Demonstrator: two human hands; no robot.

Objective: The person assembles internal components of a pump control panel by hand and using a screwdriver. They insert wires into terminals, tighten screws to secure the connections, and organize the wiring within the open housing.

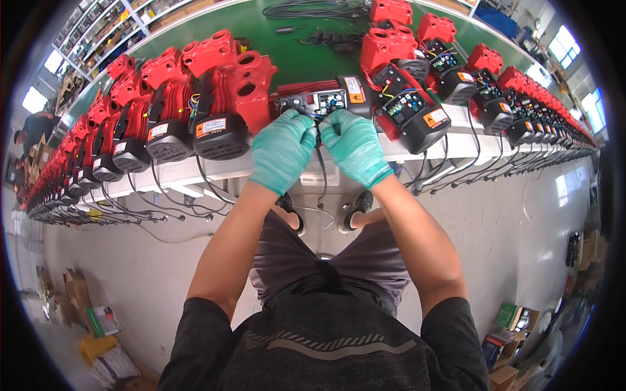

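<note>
Nearest is the person's dark shirt [326, 358], with bare forearms reaching forward. Below the bench edge, two dark shoes [357, 212] stand on the pale floor [169, 260]. A black cord [323, 173] hangs down between the hands. The left hand [283, 150] and right hand [355, 146], in green gloves, sit close together with fingers curled inward at the near edge of a motor's open box [331, 101]; I cannot tell whether either pinches a wire. The motor [306, 86] lies crosswise on the bench [306, 58], just in front of the person, with red units [254, 85] on its left and more open-boxed units [411, 107] on its right. Farther back on the green top are black parts [336, 39] and coiled cables [313, 9]. Shelves [98, 55] stand beyond, at left.
</note>
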